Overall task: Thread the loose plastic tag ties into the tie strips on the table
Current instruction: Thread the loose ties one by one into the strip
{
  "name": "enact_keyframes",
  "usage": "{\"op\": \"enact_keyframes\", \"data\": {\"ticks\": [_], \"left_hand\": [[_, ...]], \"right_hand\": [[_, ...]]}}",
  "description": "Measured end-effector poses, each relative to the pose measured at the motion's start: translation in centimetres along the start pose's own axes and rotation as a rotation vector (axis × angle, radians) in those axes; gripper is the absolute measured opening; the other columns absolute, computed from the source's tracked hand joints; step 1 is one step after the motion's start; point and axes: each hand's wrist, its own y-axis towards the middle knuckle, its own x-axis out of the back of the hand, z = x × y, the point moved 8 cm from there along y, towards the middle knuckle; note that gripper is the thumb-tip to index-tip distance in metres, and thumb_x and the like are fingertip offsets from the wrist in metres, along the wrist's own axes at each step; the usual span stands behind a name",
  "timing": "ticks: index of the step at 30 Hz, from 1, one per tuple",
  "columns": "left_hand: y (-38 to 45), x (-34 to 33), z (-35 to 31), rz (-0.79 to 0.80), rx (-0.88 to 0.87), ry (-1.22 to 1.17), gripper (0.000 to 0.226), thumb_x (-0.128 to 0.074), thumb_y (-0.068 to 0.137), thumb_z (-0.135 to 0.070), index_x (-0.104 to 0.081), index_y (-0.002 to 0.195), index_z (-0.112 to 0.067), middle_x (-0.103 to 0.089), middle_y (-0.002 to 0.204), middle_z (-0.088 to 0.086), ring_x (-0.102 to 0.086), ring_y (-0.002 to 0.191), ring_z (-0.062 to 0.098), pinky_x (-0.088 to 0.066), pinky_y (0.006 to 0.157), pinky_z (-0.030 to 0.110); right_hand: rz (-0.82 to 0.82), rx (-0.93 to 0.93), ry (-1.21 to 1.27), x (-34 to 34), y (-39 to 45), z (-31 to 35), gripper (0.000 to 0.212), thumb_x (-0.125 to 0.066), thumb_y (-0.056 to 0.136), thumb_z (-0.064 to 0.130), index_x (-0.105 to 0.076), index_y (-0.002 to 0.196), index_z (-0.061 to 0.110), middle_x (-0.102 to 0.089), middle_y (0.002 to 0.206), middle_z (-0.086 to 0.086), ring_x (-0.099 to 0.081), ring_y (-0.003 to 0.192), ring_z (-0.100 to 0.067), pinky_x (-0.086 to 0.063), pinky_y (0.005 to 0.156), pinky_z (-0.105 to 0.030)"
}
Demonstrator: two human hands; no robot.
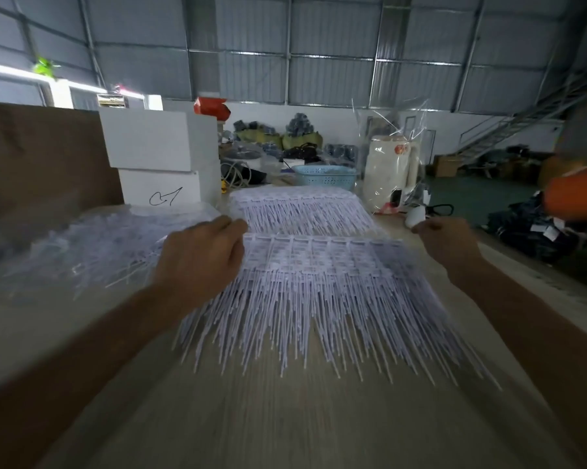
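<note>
- I take the table (285, 418) as the biggest thing here, a pale wood top running away from me; I place all else against the near tie strip.
- The near tie strip (322, 255) lies flat mid-table, its header band across the far edge and its white tails fanning toward me.
- A second tie strip (302, 206) lies just beyond the near one, nearly touching it.
- A heap of loose plastic tag ties (82, 252) sits left of the near strip, partly under clear film.
- White foam boxes (156, 154) stand beyond and left of the strip; a blue basket (324, 177) stands beyond it.
- My left hand (200, 258) is at the strip's left header corner, fingers curled in; they seem to pinch that corner, but blur hides the contact.
- My right hand (447, 245) is past the strip's right corner, fingers curled; whether it holds anything I cannot tell.
- Risk, as I judge it: pulling one corner could skew the strip and tangle its tails with the second strip or drag loose ties off the heap.
</note>
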Motion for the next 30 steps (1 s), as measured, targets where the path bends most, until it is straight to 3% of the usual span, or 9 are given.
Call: {"op": "enact_keyframes", "data": {"ticks": [2,5,8,12,16,19,22,28,30], "left_hand": [[3.2,-1.9,-1.0,0.072,-0.037,-0.075,0.017,-0.051,0.097,-0.022,-0.065,0.105,-0.019,-0.07,0.09,0.004,-0.066,0.077,0.027,-0.056,0.061,0.04],[7.8,-6.7,-1.4,0.25,-0.005,-0.123,0.03,-0.044,0.101,-0.028,-0.061,0.125,-0.024,-0.067,0.119,0.004,-0.062,0.107,0.027,-0.055,0.083,0.044],[9.6,-12.6,-1.0,0.502,0.052,-0.185,0.042,-0.045,0.104,-0.033,-0.048,0.145,-0.023,-0.051,0.146,0.007,-0.049,0.131,0.028,-0.045,0.103,0.045],[8.1,-17.7,-0.4,0.729,0.055,-0.405,0.038,-0.052,0.102,-0.038,-0.065,0.123,-0.009,-0.065,0.127,0.011,-0.059,0.118,0.028,-0.046,0.1,0.042],[8.4,-17.3,0.2,0.603,0.004,-0.457,0.031,-0.058,0.1,-0.036,-0.071,0.119,-0.016,-0.071,0.117,0.002,-0.065,0.105,0.021,-0.051,0.093,0.04],[9.2,-16.3,0.5,0.502,-0.009,-0.401,0.028,-0.057,0.1,-0.035,-0.071,0.116,-0.016,-0.072,0.115,0.004,-0.064,0.106,0.023,-0.052,0.092,0.043],[10.5,-14.2,0.7,0.431,-0.006,-0.427,0.028,-0.054,0.101,-0.033,-0.07,0.114,-0.014,-0.071,0.113,0.007,-0.063,0.103,0.025,-0.051,0.091,0.045],[12.9,-5.7,0.2,0.253,0.028,-0.576,0.028,-0.055,0.101,-0.035,-0.071,0.113,-0.015,-0.073,0.098,0.007,-0.066,0.084,0.026,-0.054,0.085,0.041],[12.2,-2.2,0.5,0.177,0.017,-0.623,0.024,-0.058,0.099,-0.035,-0.073,0.105,-0.016,-0.071,0.087,0.005,-0.065,0.078,0.022,-0.052,0.076,0.032]], "right_hand": [[0.081,0.146,-0.037,-1.8,1.0,2.1,0.022,-0.057,0.099,0.015,-0.075,0.107,0.005,-0.072,0.098,-0.016,-0.062,0.074,-0.026,-0.045,0.066,-0.029],[0.309,0.311,-0.255,-6.6,2.4,3.8,0.032,-0.053,0.103,0.024,-0.068,0.123,0.004,-0.066,0.125,-0.017,-0.062,0.11,-0.033,-0.049,0.094,-0.038],[0.565,0.314,-0.583,-10.9,3.2,2.2,0.049,-0.049,0.104,0.036,-0.048,0.147,0.013,-0.042,0.155,-0.012,-0.041,0.139,-0.03,-0.032,0.114,-0.037],[0.605,0.44,-0.708,-12.4,3.7,1.9,0.039,-0.053,0.101,0.037,-0.065,0.129,0.012,-0.064,0.131,-0.01,-0.059,0.115,-0.027,-0.042,0.095,-0.033],[0.491,0.586,-0.777,-11.9,3.9,2.9,0.032,-0.056,0.098,0.034,-0.07,0.12,0.015,-0.07,0.119,-0.006,-0.063,0.107,-0.027,-0.049,0.095,-0.042],[0.422,0.626,-0.76,-11.2,3.8,3.9,0.019,-0.053,0.097,0.027,-0.067,0.093,0.015,-0.071,0.105,-0.008,-0.062,0.093,-0.026,-0.05,0.089,-0.045],[0.397,0.617,-0.69,-9.8,3.7,5.4,0.028,-0.051,0.1,0.024,-0.071,0.101,0.004,-0.072,0.1,-0.014,-0.063,0.085,-0.029,-0.052,0.083,-0.041],[0.286,0.573,-0.281,-2.6,1.8,10.3,0.03,-0.061,0.099,0.03,-0.071,0.119,0.01,-0.075,0.104,-0.012,-0.07,0.085,-0.026,-0.051,0.071,-0.028],[0.307,0.541,-0.135,-0.1,0.3,11.1,0.032,-0.061,0.098,0.036,-0.073,0.116,0.013,-0.075,0.098,-0.005,-0.069,0.076,-0.008,-0.052,0.063,-0.025]]}}
